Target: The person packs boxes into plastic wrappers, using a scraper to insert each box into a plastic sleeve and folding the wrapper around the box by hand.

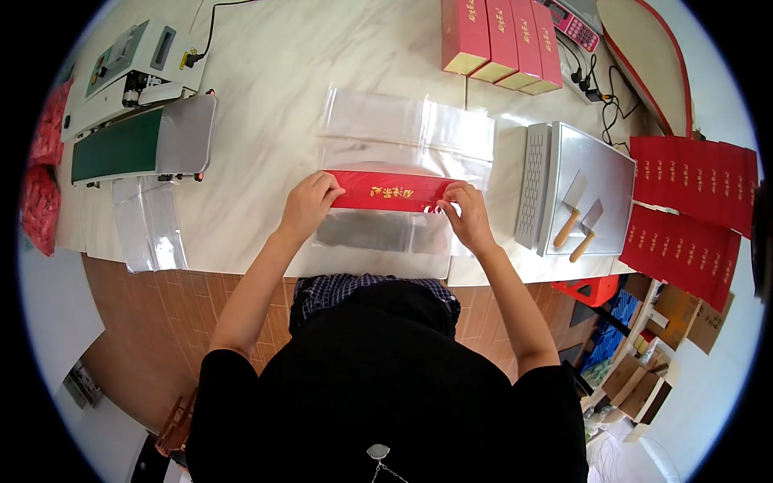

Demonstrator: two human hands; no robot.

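Observation:
A long red box with gold lettering lies across clear plastic film on the marble-patterned table. My left hand pinches its left end, thumb and fingers together at the edge. At the right end, my right hand has its fingers closed on the box's edge, by a small white patch. Clear film shows both beyond the box and on the near side of it, close to the table's front edge.
A sealing machine with a green belt stands at the left. Upright red boxes are at the back right. Two wood-handled scrapers lie on a metal case at the right, beside red printed sheets.

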